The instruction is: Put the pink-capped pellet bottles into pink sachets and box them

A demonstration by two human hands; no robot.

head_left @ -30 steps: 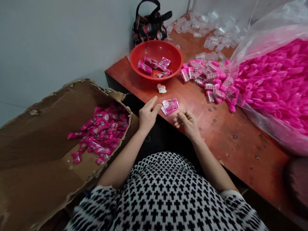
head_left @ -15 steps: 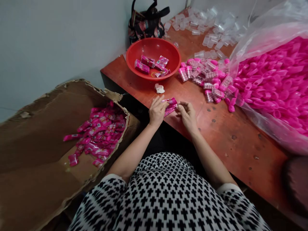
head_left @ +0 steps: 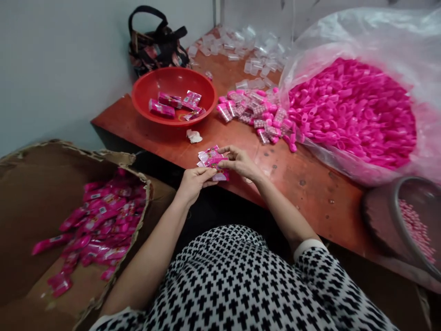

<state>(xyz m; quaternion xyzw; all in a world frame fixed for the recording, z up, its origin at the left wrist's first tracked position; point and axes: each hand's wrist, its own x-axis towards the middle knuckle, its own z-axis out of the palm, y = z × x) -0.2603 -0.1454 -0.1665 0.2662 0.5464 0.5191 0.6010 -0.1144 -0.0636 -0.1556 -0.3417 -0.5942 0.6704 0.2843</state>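
Note:
Close to the table's near edge, several flat pink printed wrappers [head_left: 208, 156] lie fanned out between my two hands. My left hand [head_left: 195, 185] pinches the lower edge of them between thumb and fingers. From the right, my right hand [head_left: 241, 164] grips the same wrappers with its thumb and fingertips, its forefinger over the upper side. Just beyond them sits a crumpled white scrap [head_left: 194, 136]. A red bowl [head_left: 144, 106] behind it holds several pink printed packs.
Left of the table stands a torn cardboard box [head_left: 20, 193] with filled pink packets [head_left: 103, 225]. Candy-filled tubes [head_left: 255, 108] lie beside a clear bag of pink plastic pieces [head_left: 354, 115]. Clear cups [head_left: 241, 43], a handbag [head_left: 156, 53] and a bucket of pink candies [head_left: 396, 202] surround the work area.
The view has swung right, bringing the candy bucket into sight. My left hand has gone from lying over the wrappers to pinching their lower edge, and they are more spread out.

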